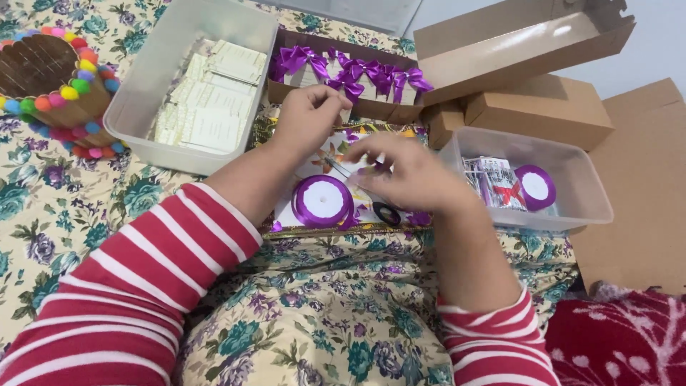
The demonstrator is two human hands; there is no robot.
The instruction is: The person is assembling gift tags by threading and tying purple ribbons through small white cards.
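Both hands work close together above a flat board with a gold edge (336, 230) that lies on the person's flower-patterned lap. The left hand (309, 114) is raised, its fingertips pinched together on something too thin to make out — likely a strand of ribbon or thread, though the picture is blurred there. The right hand (407, 171) is curled, fingers bent inward and pinching near the same spot; what it grips cannot be told. Just below the hands, on the board, lies a spool of purple ribbon (322, 201) with a white round core, and beside it to the right a small dark ring-shaped roll (386, 213). Beyond the left hand stands an open brown cardboard box (371, 107) filled with a row of small white cards topped by purple bows (354, 75); its lid (514, 50) is thrown back to the right. To the left, a clear plastic tub (153, 114) holds stacks of pale printed cards (211, 96). To the right, a second clear tub (593, 207) holds another purple spool (535, 187) and small shiny packets. A closed brown box (550, 111) sits behind it. At far left is a heart-shaped basket edged with coloured pompoms (53, 86). Both sleeves are red with white stripes.
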